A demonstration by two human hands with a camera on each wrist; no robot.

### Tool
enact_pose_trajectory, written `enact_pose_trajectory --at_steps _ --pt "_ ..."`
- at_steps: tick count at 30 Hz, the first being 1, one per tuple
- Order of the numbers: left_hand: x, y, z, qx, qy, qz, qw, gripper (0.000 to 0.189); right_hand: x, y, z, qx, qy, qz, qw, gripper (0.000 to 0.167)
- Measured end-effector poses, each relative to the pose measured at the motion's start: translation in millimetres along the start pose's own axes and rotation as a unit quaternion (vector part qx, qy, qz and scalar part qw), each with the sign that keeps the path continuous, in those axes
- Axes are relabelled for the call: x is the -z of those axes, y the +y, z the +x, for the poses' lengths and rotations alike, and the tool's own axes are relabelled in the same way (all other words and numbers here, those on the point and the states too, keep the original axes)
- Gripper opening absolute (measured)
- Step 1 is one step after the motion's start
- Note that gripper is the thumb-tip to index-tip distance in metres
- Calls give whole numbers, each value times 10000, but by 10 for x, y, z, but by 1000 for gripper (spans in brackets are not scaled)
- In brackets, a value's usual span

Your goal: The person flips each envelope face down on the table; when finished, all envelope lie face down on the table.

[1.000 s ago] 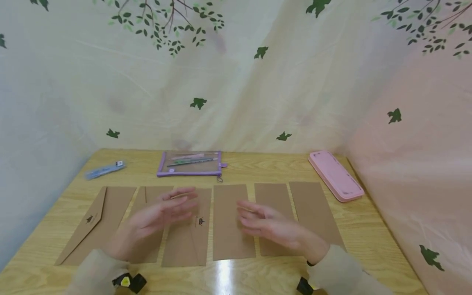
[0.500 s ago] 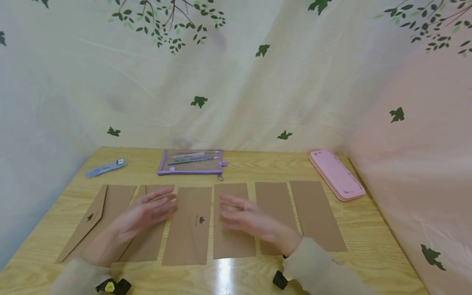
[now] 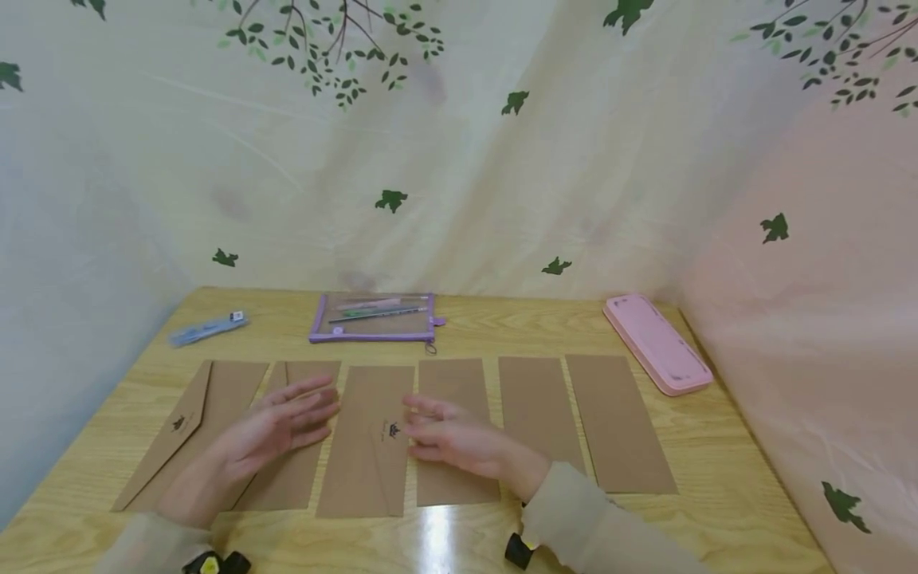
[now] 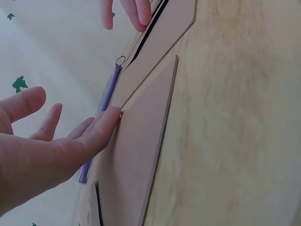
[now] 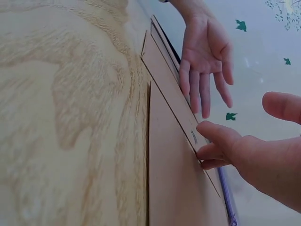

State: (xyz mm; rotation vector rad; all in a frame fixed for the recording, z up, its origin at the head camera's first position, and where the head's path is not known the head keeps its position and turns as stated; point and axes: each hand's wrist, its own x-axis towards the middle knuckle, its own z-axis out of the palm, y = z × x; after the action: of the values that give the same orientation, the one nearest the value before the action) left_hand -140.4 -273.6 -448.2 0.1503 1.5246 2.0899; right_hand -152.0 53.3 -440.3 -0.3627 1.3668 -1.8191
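A row of several brown kraft paper envelopes lies across the table in the head view. My left hand (image 3: 283, 422), fingers extended and slightly spread, is over the second envelope from the left (image 3: 283, 482). The third envelope (image 3: 362, 470), with a small black crown print, lies between my hands. My right hand (image 3: 459, 438) is over the plain envelope to its right (image 3: 452, 486), fingertips overlapping the crown envelope's right edge. Neither palm holds anything, as the left wrist view shows for the left hand (image 4: 61, 146) and the right wrist view for the right hand (image 5: 254, 150).
Behind the row lies a clear, purple-edged zip pouch (image 3: 373, 336) with pens inside. A blue packet (image 3: 208, 328) sits at the back left, a pink pencil case (image 3: 658, 343) at the back right. Leaf-printed curtains (image 3: 466, 159) enclose the wooden table (image 3: 516, 327).
Both hands have shifted left over the row. The left has gone from the third envelope to the second, uncovering the crown print side; the right has come up to that envelope's edge. The envelopes stay put.
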Motion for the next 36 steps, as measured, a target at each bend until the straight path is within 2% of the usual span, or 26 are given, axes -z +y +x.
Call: enact_pose_trajectory --at_steps 10,20,36 --pt "26 -47 12 28 -63 -168 9998 53 -13 10 50 -182 -39 134 9997 70" --pt "25 -58 -16 200 121 -456 9987 62 30 -15 119 -295 172 179 9993 69" --pt "68 -54 20 269 -44 -111 9996 61 73 35 123 -287 86 179 9994 68"
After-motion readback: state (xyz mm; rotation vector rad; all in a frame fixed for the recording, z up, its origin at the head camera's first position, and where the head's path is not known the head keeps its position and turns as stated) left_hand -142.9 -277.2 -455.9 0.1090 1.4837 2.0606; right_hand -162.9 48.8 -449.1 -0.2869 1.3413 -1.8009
